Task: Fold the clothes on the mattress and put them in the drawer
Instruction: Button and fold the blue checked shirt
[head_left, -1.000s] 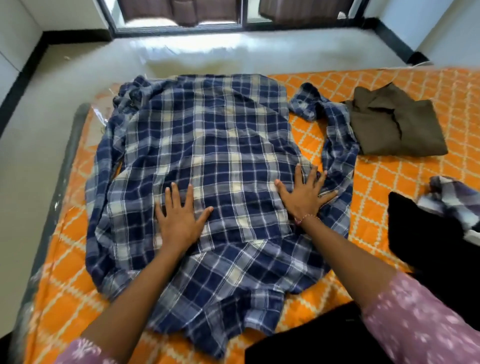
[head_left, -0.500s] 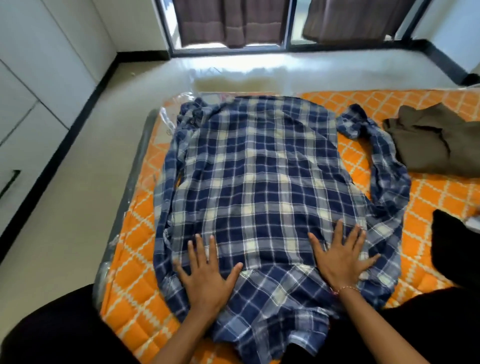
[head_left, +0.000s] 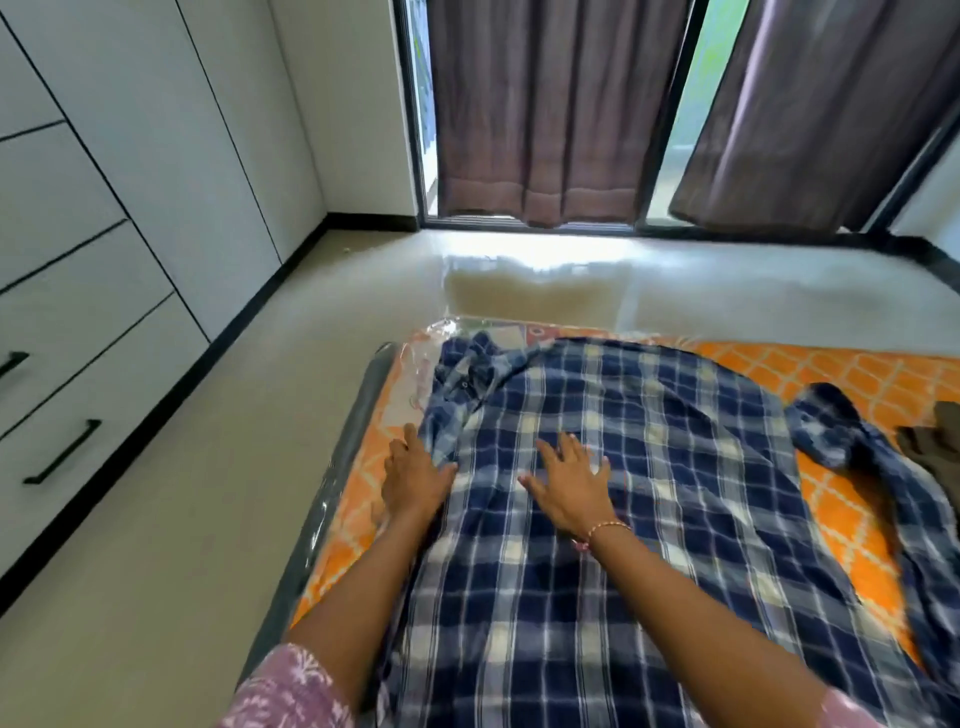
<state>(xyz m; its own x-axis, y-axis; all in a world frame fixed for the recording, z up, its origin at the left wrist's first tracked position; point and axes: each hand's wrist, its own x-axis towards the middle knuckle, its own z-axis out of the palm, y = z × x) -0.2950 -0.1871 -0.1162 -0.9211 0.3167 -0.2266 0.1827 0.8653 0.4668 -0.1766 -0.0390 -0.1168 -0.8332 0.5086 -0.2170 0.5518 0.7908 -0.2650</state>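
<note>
A blue and white plaid shirt (head_left: 649, 467) lies spread flat on the orange patterned mattress (head_left: 779, 364). My left hand (head_left: 415, 475) lies at the shirt's left edge with straight fingers, partly on the mattress beside the bunched left sleeve. My right hand (head_left: 571, 486) rests flat on the shirt's middle, fingers spread. The shirt's right sleeve (head_left: 852, 441) trails off to the right. A brown garment (head_left: 935, 441) shows at the right edge. White drawers with black handles (head_left: 62, 452) stand in the cabinet at the left.
Pale floor (head_left: 208, 519) runs between the mattress and the cabinet. Beyond the mattress are a glass door and purple-brown curtains (head_left: 545, 114). Clear plastic wrap (head_left: 426, 348) covers the mattress's far left corner.
Both hands have slid up and to the left over the shirt, the left one reaching its left edge. The view has tilted upward, showing the curtains and drawers.
</note>
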